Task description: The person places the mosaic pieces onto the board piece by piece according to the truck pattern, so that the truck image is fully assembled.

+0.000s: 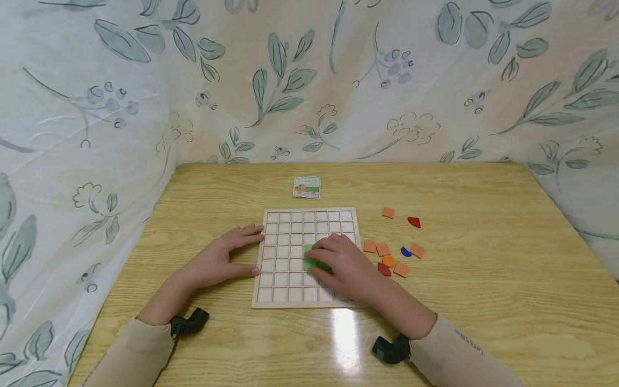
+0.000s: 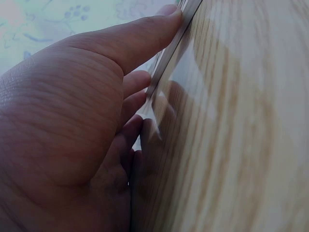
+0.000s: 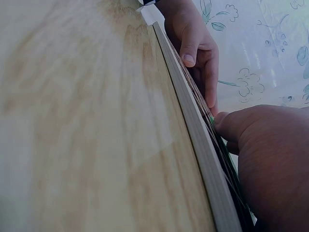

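A square board (image 1: 280, 307) with a grid of shallow cells lies on the table. My right hand (image 1: 345, 266) is over its right half. Its thumb and index finger pinch a light green square tile (image 1: 308, 264) at the cells. More green shows beside it, and a dark green piece (image 1: 323, 265) is partly hidden under the fingers. In the right wrist view the thumb (image 3: 227, 124) rests at a bit of green on the board. My left hand (image 1: 220, 258) lies along the board's left edge, fingers extended, with fingertips and thumb tip touching the rim.
Right of the board lie loose pieces: several orange squares (image 1: 401, 269), an orange circle (image 1: 388, 261), red quarter-circles (image 1: 414, 222) and a blue half-circle (image 1: 405, 251). Behind the board sits a small printed pattern card (image 1: 307, 187). A leaf-patterned cloth (image 1: 338, 134) hangs around the table.
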{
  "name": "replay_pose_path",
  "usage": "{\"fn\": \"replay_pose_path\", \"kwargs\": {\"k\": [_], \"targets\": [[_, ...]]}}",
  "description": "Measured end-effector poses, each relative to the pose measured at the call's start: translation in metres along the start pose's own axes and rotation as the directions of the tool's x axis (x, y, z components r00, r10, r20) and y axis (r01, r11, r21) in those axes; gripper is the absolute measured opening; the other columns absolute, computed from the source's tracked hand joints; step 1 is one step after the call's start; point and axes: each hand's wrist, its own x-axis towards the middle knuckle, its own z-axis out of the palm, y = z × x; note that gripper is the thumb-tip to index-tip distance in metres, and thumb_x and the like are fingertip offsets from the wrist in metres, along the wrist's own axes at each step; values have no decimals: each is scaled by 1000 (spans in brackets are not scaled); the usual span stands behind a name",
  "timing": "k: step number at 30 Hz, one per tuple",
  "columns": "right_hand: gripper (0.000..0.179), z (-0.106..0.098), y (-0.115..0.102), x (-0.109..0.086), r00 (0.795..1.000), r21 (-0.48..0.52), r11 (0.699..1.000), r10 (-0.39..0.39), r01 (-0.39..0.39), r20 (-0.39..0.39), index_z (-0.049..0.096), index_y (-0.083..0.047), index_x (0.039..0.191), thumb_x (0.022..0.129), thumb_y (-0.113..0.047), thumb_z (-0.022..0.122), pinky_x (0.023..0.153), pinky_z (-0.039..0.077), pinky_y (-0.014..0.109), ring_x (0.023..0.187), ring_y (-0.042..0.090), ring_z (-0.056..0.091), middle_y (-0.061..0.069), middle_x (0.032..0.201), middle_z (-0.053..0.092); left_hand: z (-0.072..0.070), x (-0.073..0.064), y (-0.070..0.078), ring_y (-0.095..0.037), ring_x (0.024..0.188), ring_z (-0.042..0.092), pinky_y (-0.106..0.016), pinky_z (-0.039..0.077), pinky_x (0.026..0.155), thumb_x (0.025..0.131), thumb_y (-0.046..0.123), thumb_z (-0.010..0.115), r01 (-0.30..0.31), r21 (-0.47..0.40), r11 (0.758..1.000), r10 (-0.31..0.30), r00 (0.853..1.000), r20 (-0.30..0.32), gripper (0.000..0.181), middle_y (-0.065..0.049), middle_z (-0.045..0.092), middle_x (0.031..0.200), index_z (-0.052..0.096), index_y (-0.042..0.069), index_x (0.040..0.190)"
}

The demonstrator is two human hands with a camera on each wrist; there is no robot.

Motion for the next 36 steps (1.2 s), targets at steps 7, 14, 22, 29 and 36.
{"fn": "replay_pose_path", "kwargs": {"k": [7,14,22,29,36], "targets": [[25,-1,0,0,1000,-4,1000,-1,1,-1,82,-13,123,101,-25,82,97,53,40,109,20,64,-1,117,75,-1,0,1,-38,166,18,-65,14,132,92,46,90,3,-4,1000,-3,1000,2,82,5,36,176,56,22,163],[25,-4,0,-2,1000,-6,1000,1,-1,-21,83,-13,122,100,-24,83,97,52,41,109,20,64,-1,117,75,-1,1,0,-38,166,18,-65,14,132,92,47,89,-7,-1,1000,7,1000,-1,82,5,36,176,56,22,163],[26,-12,2,-11,999,-47,999,15,-17,-35,83,-13,122,99,-25,84,97,52,43,109,21,64,-1,116,74,0,-1,0,-39,166,19,-66,14,131,92,43,90,-7,-14,1000,7,1000,-1,82,2,36,176,56,20,162],[31,-19,14,-24,998,-51,999,12,-15,-64,82,-10,122,97,-27,86,95,51,45,109,22,63,1,117,73,1,0,1,-37,166,18,-65,14,132,92,44,90,-5,-14,1000,5,1000,-1,81,5,36,176,57,22,162],[32,-33,28,-39,992,-78,995,50,-59,-114,82,-8,121,94,-24,88,100,52,52,110,26,66,3,116,75,0,-1,0,-37,166,19,-63,14,132,92,46,90,-3,3,1000,3,1000,-3,81,5,36,176,57,22,162]]}}
